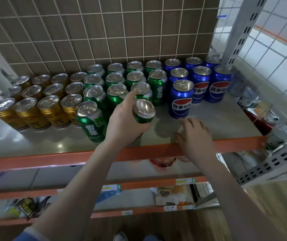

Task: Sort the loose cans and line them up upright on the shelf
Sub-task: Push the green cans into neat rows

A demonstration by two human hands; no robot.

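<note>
Green can (143,111) sits clamped in your left hand (125,122) fingers, long axis tilted toward you, just in front of the green rows (115,87) on the shelf (217,119), while your right hand (194,136) hovers nearby with fingers loosely apart, holding nothing.

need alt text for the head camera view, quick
A left hand grips a green can, tilted above the shelf, beside rows of upright gold cans, green cans and blue cans. The right hand rests open near the shelf's orange front edge.
</note>
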